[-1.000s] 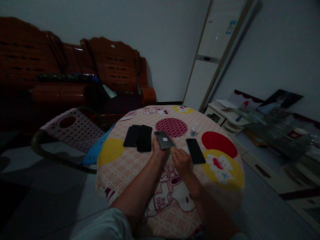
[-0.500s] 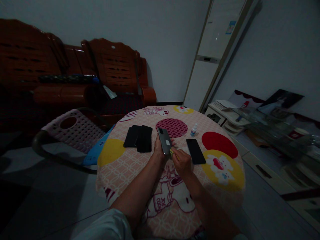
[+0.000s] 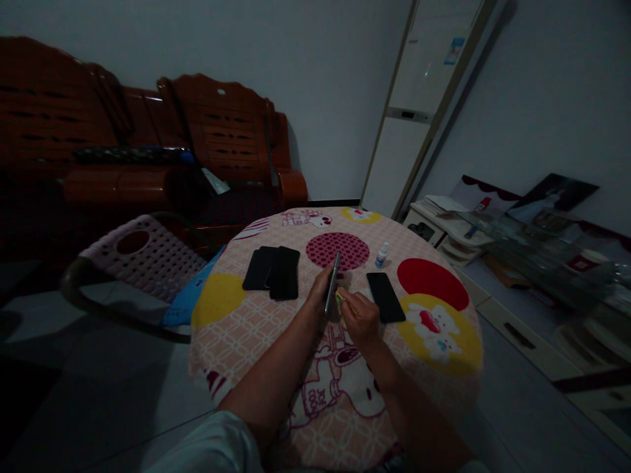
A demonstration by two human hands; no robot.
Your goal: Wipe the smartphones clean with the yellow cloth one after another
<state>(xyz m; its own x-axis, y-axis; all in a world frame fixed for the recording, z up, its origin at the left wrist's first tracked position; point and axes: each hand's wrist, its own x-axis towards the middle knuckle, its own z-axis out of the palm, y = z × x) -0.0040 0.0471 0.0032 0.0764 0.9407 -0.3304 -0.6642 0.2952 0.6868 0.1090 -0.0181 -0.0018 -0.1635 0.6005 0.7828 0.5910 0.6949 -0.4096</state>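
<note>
Showing thin grey edge – phone (image 3: 332,284), upright

The room is dim and the picture underexposed, with a cool blue-grey cast. The brightest part is the table (image 3: 434,368), whose patterned cloth keeps its colour, and soft light falls on it from above and the right. The sofa (image 3: 148,157) at the left sinks into deep shadow, its detail nearly lost. The floor at lower left is almost black. The tall white cabinet (image 3: 419,98) shows a faint sheen but no hard glare. Wide-angle distortion bends that cabinet and stretches the edges; the clutter (image 3: 542,249) at the right is smeared and soft. Grain muddies the dark areas.
</note>
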